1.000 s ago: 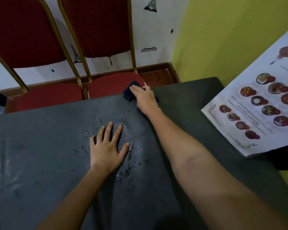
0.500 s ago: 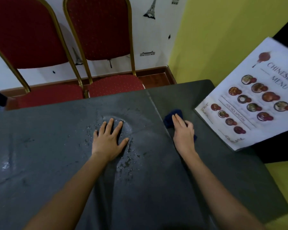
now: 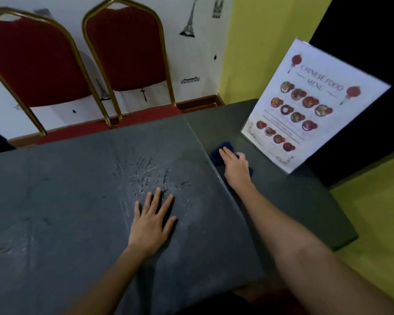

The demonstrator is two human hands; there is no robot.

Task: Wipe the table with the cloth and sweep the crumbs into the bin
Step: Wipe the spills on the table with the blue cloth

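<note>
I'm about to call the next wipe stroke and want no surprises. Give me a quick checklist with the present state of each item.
1. Cloth under the right hand: ok, the palm presses it flat.
2. Left hand bracing the table: ok, flat, fingers spread.
3. Wet patch cleared: not ok, droplets lie just beyond the left fingers.
4. Room beside the menu stand: not ok, it stands close to the cloth's right.
5. Bin within reach: cannot tell, none in view.
6. Crumbs gathered: cannot tell, too small to make out.
</note>
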